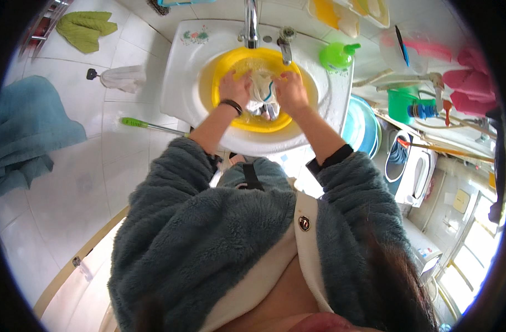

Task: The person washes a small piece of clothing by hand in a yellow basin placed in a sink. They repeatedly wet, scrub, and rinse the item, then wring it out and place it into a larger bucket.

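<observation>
A yellow plastic basin (224,62) holding sudsy water sits in a white ceramic washbasin (186,89). My left hand (235,89) and my right hand (291,92) are inside the basin's rim, on either side of a wet whitish cloth item (260,86) with a blue-green strip. Both hands hold its edges, spreading it between them. More wet cloth with dark patches (269,112) lies below it in the water. Above the basin's far edge stands a chrome faucet (251,25).
A green soap pump bottle (336,57) stands on the washbasin's right rim, near a metal tap (286,45). A green-handled rod (153,125) is at the left. Blue basins (363,124) are stacked at the lower right of the washbasin.
</observation>
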The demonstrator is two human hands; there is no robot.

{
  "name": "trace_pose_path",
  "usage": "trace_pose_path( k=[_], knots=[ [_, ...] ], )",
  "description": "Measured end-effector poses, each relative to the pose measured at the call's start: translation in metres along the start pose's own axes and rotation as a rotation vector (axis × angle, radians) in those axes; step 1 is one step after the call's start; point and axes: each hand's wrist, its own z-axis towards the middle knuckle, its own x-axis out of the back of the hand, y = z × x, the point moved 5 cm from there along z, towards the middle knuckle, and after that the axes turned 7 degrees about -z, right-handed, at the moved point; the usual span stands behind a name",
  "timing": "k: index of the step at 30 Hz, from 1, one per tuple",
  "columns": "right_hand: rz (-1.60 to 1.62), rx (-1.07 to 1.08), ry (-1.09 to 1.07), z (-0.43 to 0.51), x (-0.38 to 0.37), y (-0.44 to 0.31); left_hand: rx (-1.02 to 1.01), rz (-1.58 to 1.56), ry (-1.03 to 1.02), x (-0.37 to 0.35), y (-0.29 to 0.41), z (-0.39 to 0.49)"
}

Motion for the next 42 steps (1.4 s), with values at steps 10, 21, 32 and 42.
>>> trace_pose_path(
  k=[10, 21, 32, 42],
  knots=[
    [-0.102, -0.009, -0.451, 0.0, -0.118, 0.002, 0.252, 0.072, -0.169, -0.076, -0.028, -0.015],
    [-0.163, 0.011, -0.761, 0.012, -0.185, 0.01, 0.453, -0.02, -0.334, -0.082, -0.032, 0.01],
    [-0.185, 0.036, -0.359, 0.029, -0.093, 0.016, 0.277, 0.102, -0.206, -0.06, -0.027, 0.019],
    [1.09, -0.007, -0.319, 0.012, 0.089, -0.029, -0.386, -0.79, 0.083, 0.044, 0.11, -0.005]
  ],
)
